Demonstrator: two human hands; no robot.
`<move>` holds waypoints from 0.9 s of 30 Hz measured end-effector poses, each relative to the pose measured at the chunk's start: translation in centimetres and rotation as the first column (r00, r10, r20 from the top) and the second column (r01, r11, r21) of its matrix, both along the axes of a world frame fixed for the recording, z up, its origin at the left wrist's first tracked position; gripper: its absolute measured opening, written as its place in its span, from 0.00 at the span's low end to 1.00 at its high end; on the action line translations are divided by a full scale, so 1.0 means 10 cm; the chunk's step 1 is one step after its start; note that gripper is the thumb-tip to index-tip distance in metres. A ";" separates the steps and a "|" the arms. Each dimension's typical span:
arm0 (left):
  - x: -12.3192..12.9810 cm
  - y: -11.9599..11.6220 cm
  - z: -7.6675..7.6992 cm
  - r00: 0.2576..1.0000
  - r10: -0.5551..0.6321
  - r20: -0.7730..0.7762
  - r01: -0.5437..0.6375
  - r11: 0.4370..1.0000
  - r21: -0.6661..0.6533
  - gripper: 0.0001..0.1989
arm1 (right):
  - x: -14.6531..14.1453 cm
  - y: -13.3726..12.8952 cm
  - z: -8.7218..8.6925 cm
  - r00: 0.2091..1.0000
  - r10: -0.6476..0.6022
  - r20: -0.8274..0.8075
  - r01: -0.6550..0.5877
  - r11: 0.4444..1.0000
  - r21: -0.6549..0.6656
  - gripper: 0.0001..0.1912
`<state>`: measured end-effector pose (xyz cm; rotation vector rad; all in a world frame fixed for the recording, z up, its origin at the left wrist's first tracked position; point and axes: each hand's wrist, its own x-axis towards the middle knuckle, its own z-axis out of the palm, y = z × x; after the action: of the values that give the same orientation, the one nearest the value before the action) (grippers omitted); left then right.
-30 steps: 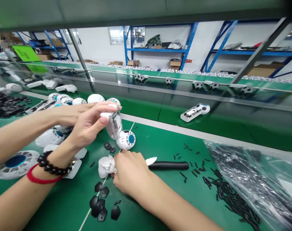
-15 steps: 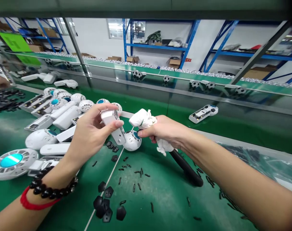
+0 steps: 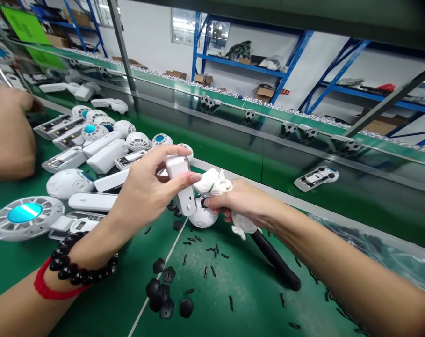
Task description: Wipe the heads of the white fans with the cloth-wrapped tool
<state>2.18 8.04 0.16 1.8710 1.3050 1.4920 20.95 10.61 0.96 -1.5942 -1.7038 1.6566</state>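
My left hand [image 3: 151, 189] is closed around the handle of a white handheld fan [image 3: 184, 199], its round head [image 3: 203, 215] hanging low over the green bench. My right hand [image 3: 233, 201] grips a black-handled tool [image 3: 275, 260] whose upper part is wrapped in white cloth [image 3: 214, 181], so its head is hidden. The right thumb presses at a dark piece on the fan's round head. Black pentagon pieces [image 3: 159, 295] lie loose below my hands, with several small curved black strips [image 3: 212, 271] scattered to their right.
White fans [image 3: 107, 157] crowd the bench at left, some with open handles. A co-worker's arm [image 3: 10, 131] reaches in at far left. Beyond a raised edge runs a green belt carrying a football-patterned fan [image 3: 317, 178]. A clear plastic bag [image 3: 370, 243] lies at right.
My view has shifted, so the scene sits lower right. The fan's head has turned: its blue face no longer shows and a dark piece is at my right thumb. The co-worker's arm reaches further in.
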 end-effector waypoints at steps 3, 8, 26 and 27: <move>-0.01 -0.01 0.00 1.000 0.003 -0.019 -0.003 1.000 0.003 0.16 | 0.03 0.07 0.03 0.995 0.097 0.036 -0.096 0.995 -0.018 0.05; -0.01 -0.02 0.01 0.999 0.008 -0.037 -0.007 1.000 0.025 0.15 | 0.08 0.19 0.08 0.966 0.252 0.064 -0.250 0.968 -0.032 0.07; -0.03 0.02 -0.03 1.000 -0.010 0.005 0.010 1.000 -0.008 0.16 | 0.08 0.15 0.12 0.981 0.147 0.122 -0.166 0.973 0.159 0.13; -0.03 0.02 -0.03 1.000 -0.007 0.006 0.007 1.000 -0.002 0.16 | 0.11 0.11 0.14 0.986 0.094 0.137 -0.123 0.969 0.216 0.14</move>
<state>1.86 8.27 -0.15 1.8667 1.2951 1.4915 22.06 11.72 2.36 -1.5507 -1.9950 1.3756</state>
